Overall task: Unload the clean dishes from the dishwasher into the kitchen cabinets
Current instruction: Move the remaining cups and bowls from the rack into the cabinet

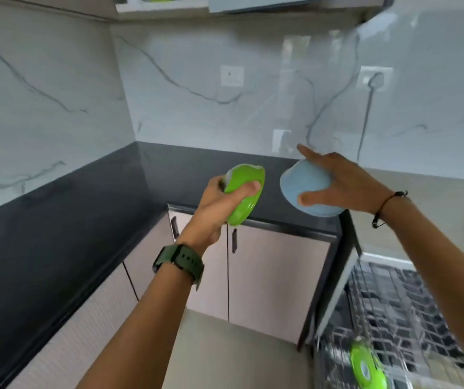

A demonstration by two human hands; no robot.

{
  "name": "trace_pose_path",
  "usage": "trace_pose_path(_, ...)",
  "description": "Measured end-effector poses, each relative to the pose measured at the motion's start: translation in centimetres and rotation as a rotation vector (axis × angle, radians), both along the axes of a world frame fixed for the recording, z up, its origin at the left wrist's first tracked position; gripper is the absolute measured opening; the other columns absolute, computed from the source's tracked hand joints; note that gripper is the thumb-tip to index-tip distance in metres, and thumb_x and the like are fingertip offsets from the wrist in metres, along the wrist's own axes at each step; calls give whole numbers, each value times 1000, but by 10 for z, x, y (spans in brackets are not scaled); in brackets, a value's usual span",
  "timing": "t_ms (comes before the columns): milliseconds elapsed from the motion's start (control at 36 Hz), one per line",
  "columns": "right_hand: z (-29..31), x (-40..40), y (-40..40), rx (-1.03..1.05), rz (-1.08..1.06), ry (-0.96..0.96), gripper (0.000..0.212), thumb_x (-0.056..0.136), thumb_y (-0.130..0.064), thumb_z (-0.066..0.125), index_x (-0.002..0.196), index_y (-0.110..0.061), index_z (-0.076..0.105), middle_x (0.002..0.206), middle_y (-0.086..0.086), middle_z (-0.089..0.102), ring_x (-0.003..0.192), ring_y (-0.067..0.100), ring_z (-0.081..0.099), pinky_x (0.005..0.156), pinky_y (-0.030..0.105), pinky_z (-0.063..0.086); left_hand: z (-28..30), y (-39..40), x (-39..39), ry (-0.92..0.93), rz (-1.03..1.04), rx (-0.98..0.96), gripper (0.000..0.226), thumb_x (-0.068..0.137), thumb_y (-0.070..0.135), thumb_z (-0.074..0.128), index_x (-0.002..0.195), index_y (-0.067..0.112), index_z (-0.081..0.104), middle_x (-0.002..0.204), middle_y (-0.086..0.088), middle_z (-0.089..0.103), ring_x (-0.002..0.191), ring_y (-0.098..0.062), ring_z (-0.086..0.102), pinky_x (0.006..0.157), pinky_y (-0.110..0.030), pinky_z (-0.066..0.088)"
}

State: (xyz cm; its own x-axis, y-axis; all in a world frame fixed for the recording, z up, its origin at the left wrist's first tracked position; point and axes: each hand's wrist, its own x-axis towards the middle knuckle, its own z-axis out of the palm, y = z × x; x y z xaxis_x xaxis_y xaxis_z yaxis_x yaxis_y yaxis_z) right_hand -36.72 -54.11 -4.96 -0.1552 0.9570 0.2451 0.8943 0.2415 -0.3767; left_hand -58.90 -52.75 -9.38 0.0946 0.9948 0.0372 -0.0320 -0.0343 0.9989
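Black L-shaped countertop (pixel 71 220), dishwasher rack (pixel 399 310) holding an upright green plate (pixel 365 369)

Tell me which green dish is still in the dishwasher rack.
The green plate at the bottom right stands in the rack. The other green dish is held in the left hand.

Glossy lime-green plastic bowl (pixel 246 192), smooth. Pale blue smooth bowl (pixel 306 186), satin sheen. Polished black stone countertop (pixel 85 209), reflective. Glossy white grey-veined marble-look wall panels (pixel 197 80). Matt beige cabinet doors (pixel 275 273). Wire dishwasher rack (pixel 393 304), metal.
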Motion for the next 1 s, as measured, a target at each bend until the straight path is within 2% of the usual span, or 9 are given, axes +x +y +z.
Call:
trace_pose_path(83, 0, -27, 36, 16, 49, 18, 97, 66, -52, 75, 143, -48, 15, 132, 6, 42, 122, 25, 43, 99, 28, 31, -6, 26, -25, 19, 67, 23, 56, 74, 27, 77, 118, 20, 43, 104, 4, 61, 89, -10, 63, 65, -21, 49)
trace_pose_path(194, -6, -53, 85, 33, 129, 86, 92, 72, -40, 75, 143, -47, 16, 133, -1, 38, 122, 19, 42, 94, 19, 27, -17, 72, -61, 92, 160, 85, 56, 69, 26, 81, 112, 24, 45, 103, 6, 62, 91, -8, 63, 65, -18, 49)
trace_pose_path(333, -17, -79, 167, -2, 240, 122, 90, 72, -39, 75, 139, -53, 17, 130, -10, 34, 120, 14, 40, 102, 25, 32, -22, 148, -106, 252, 255, 118, 78, 40, 55, 79, 107, 32, 46, 113, 2, 57, 99, -12, 61, 81, -31, 55)
trace_pose_path(472, -5, -101, 257, 35, 273, 138, 90, 69, -46, 74, 137, -57, 17, 127, -13, 33, 118, 13, 39, 102, 28, 32, -9, 229, -133, 361, 306, 119, 91, 35, 63, 73, 115, 32, 42, 118, 1, 54, 105, -15, 57, 91, -33, 50)
trace_pose_path(722, 51, -132, 398, 146, 325, 56, 87, 59, -57, 72, 123, -66, 14, 125, -20, 33, 118, 6, 38, 99, 19, 29, 42, 356, -175, 503, 314, 196, 105, 36, 63, 71, 131, 33, 37, 122, 7, 50, 109, -15, 54, 93, -34, 50)
trace_pose_path(806, 75, -146, 434, 186, 339, 31, 85, 68, -42, 76, 130, -59, 21, 124, -20, 35, 117, 3, 39, 95, 14, 27, 71, 393, -190, 548, 299, 242, 96, 35, 63, 68, 121, 35, 39, 116, 9, 52, 104, -12, 55, 86, -28, 51)
trace_pose_path(861, 96, -154, 455, 214, 355, 1, 85, 63, -50, 75, 128, -61, 23, 122, -24, 35, 115, 1, 40, 92, 13, 29, 96, 417, -199, 549, 298, 285, 85, 33, 64, 66, 110, 39, 39, 111, 12, 55, 99, -7, 57, 81, -25, 51)
trace_pose_path(917, 120, -162, 473, 261, 352, 12, 83, 48, -64, 64, 121, -67, 26, 120, -31, 35, 113, -2, 41, 87, 13, 33, 122, 445, -209, 547, 299, 342, 81, 33, 64, 66, 106, 40, 42, 108, 11, 58, 97, -8, 59, 83, -29, 53)
trace_pose_path(1000, 160, -172, 498, 382, 344, 33, 81, 39, -72, 55, 117, -68, 30, 120, -28, 39, 113, -2, 42, 89, 14, 33, 163, 487, -225, 609, 313, 455, 91, 33, 67, 68, 115, 35, 47, 111, 5, 58, 100, -14, 59, 87, -35, 53)
